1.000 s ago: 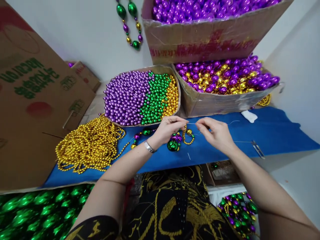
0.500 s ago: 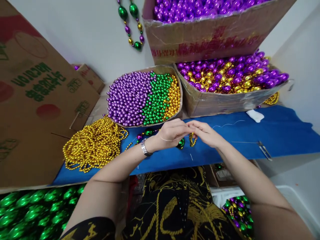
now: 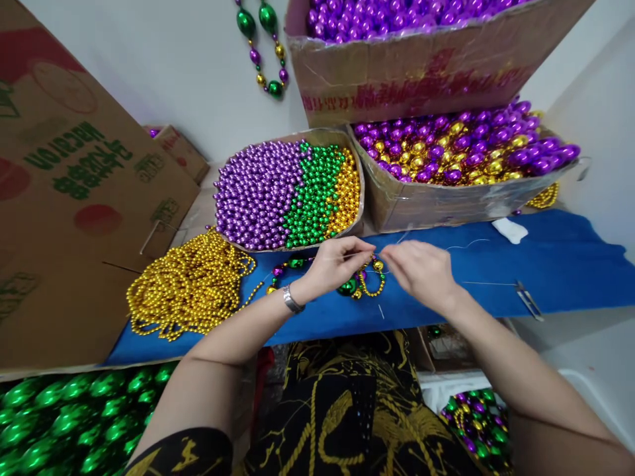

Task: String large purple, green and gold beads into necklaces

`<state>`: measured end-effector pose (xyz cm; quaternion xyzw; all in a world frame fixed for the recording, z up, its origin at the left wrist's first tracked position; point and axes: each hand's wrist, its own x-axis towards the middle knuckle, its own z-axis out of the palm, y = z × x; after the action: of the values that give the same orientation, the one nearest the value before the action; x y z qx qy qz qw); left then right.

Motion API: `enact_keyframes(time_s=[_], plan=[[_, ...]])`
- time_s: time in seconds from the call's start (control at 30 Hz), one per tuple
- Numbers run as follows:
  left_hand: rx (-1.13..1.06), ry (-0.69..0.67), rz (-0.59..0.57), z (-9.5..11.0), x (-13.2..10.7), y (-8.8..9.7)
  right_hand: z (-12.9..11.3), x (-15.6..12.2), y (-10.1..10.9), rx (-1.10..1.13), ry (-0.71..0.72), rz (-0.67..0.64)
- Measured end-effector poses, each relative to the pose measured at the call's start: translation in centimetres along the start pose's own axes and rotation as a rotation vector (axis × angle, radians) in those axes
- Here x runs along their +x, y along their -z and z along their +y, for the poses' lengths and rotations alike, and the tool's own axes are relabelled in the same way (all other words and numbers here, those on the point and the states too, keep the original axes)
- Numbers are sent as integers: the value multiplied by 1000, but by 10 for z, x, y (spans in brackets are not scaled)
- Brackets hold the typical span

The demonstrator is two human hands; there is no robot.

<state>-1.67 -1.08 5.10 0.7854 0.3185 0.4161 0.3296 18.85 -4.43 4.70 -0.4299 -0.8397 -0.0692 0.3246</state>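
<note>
My left hand (image 3: 337, 263) hovers over the blue cloth (image 3: 496, 277), fingers pinched on a thin pale thread (image 3: 466, 244). My right hand (image 3: 421, 271) is beside it, a little apart, fingers also pinched on the same thread. Under both hands lies a bead strand (image 3: 357, 284) with a big green bead, purple beads and small gold ones. The thread trails off to the right across the cloth.
A cardboard tray of purple, green and gold beads (image 3: 290, 192) stands behind my hands, with two boxes of purple and gold beads (image 3: 461, 149) at right. Gold bead strings (image 3: 188, 284) pile up at left. Small snips (image 3: 528, 299) lie at right. Green beads (image 3: 74, 416) fill the lower left.
My hands came together over the bead strand half a second ago, then drew apart again, the right hand moving right along the thread.
</note>
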Motion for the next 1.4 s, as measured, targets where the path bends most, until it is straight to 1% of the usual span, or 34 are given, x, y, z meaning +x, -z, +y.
enact_keyframes(time_s=[0.03, 0.07, 0.1, 0.13, 0.17, 0.2, 0.3, 0.33, 0.4, 0.47, 0.5, 0.53, 0.6, 0.7, 0.8, 0.9, 0.97, 1.03, 1.07, 1.13, 1.17, 1.2, 1.27, 1.3, 1.33, 1.37, 1.4], plan=[[-105, 84, -14, 1, 0, 0, -7, -5, 1, -72, 62, 1], [-180, 139, -26, 2, 1, 0, -12, -9, 2, -98, 115, -26], [-216, 162, -36, 4, 1, 0, -16, -12, 4, -79, 154, -69], [-213, 152, -44, 5, 1, 1, -17, -14, 5, -23, 165, -112], [-176, 110, -49, 7, 2, 2, -15, -13, 7, 59, 136, -139], [-114, 35, -53, 9, 2, 3, -12, -11, 8, 155, 69, -146], [106, -303, -70, 16, 4, 7, 7, 4, 4, 486, -216, -101], [165, -412, -77, 17, 5, 8, 13, 9, -1, 625, -276, -138], [247, -562, -74, 18, 7, 9, 23, 16, -14, 958, -304, -327], [290, -628, -49, 16, 8, 10, 27, 16, -29, 1265, -298, -521], [300, -639, -36, 15, 8, 10, 27, 14, -35, 1370, -303, -579], [302, -641, -24, 13, 7, 10, 27, 11, -41, 1441, -311, -605], [292, -628, -2, 8, 4, 9, 25, 5, -47, 1491, -340, -607], [259, -594, 40, 2, -2, 7, 21, 0, -44, 1439, -407, -553], [256, -502, 95, -2, -6, 5, 16, 2, -34, 1303, -428, -468], [299, -412, 115, -6, -9, 6, 12, 6, -25, 1200, -443, -362], [359, -402, 101, -11, -13, 10, 12, 4, -25, 1220, -459, -352], [429, -350, 102, -18, -19, 16, 15, -3, -30, 1282, -487, -344], [449, -287, 114, -22, -24, 19, 16, -8, -33, 1305, -509, -322], [400, -85, 145, -30, -35, 26, 20, -19, -41, 1312, -550, -283], [307, 49, 166, -32, -41, 28, 21, -24, -45, 1300, -566, -286], [163, 190, 190, -33, -46, 30, 22, -29, -49, 1283, -577, -313], [-220, 439, 240, -29, -53, 30, 21, -34, -55, 1245, -576, -423], [-417, 519, 268, -24, -54, 29, 19, -35, -58, 1227, -564, -492], [-588, 565, 297, -20, -55, 27, 18, -35, -60, 1208, -544, -553], [-721, 585, 317, -15, -54, 25, 16, -35, -62, 1189, -516, -597], [-815, 583, 323, -11, -53, 22, 14, -34, -62, 1177, -489, -611]])
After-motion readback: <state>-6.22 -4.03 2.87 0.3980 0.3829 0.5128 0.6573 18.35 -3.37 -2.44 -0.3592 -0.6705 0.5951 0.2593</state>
